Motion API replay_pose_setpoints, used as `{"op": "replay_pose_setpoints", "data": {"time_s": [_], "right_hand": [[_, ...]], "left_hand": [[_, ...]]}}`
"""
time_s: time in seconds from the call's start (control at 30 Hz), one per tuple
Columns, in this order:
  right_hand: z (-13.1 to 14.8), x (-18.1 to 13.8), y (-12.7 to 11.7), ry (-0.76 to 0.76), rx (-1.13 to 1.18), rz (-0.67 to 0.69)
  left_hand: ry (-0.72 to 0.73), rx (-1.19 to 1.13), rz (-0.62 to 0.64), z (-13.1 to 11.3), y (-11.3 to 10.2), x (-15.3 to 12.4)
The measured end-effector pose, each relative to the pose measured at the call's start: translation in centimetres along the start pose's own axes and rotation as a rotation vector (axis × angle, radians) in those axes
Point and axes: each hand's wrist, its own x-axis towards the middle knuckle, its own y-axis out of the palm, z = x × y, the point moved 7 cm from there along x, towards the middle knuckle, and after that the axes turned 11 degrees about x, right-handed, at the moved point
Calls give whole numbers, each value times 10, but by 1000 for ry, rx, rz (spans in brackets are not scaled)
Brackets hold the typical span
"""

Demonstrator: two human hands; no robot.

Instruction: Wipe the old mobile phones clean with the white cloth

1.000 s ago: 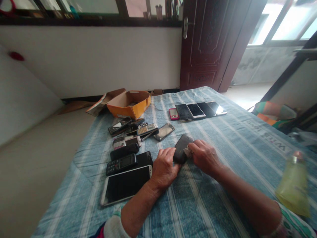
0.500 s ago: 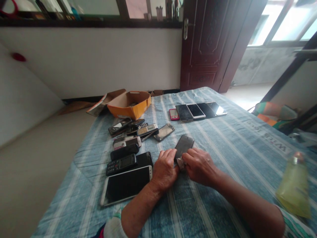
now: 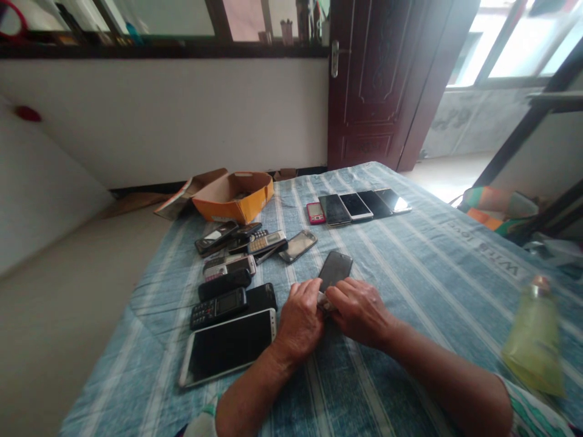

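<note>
While you keep both hands at the dark-grey rectangular phone, a jumble of old keypad phones crowds between nine and ten o'clock from it, with an orange cardboard box farther off at ten. Flat glossy phones line up just before one; a large white-rimmed, black-screened phone sits at eight, close beside your left forearm, and a translucent yellow bottle near four. Your left hand, fingers curled, grips the grey phone's near-left edge; your right hand pinches a crumpled pale scrap at its near end. Blue white-striped cloth spreads underneath; a dark-red panelled door rises at twelve.
</note>
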Motion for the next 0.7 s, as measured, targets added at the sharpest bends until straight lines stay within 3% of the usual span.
{"op": "replay_pose_setpoints", "data": {"time_s": [0.13, 0.43, 0.7], "right_hand": [[-8, 2, -1, 70, 12, 21], [-69, 3, -16, 525, -40, 55], [-94, 1, -18, 638, -74, 22]], "left_hand": [[8, -9, -3, -1, -2, -1], [15, 29, -11, -1, -2, -1], [-42, -18, 42, -2, -4, 2]]}}
